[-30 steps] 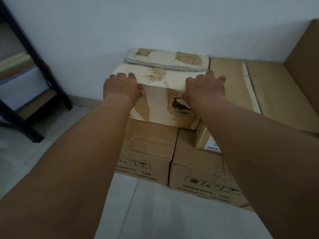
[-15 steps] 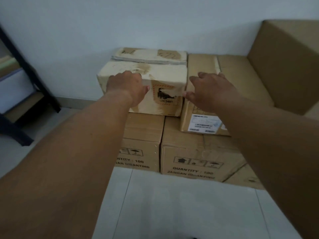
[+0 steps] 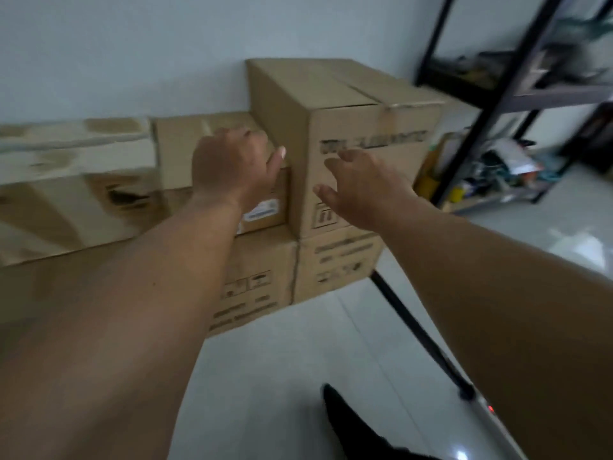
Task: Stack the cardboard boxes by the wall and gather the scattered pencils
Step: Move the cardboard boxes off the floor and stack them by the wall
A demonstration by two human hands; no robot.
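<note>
Cardboard boxes stand stacked against the white wall. A tall brown box (image 3: 348, 127) sits at the right end on a lower box (image 3: 335, 267). A flatter brown box (image 3: 185, 141) with a white label lies left of it, and a pale torn box (image 3: 66, 180) is at the far left. My left hand (image 3: 232, 167) hovers in front of the flat box near the tall box's left corner, fingers loose and holding nothing. My right hand (image 3: 361, 187) is spread before the tall box's front face, empty. No pencils are in view.
A black metal shelf rack (image 3: 481, 104) with cluttered items stands at the right, close to the tall box. A thin dark rod (image 3: 418, 330) lies on the white tiled floor (image 3: 282, 376). A dark shape (image 3: 351, 426) shows at the bottom.
Both hands have left the pale torn box and moved right toward the tall box. My view has swung to the right, bringing the shelf rack into sight.
</note>
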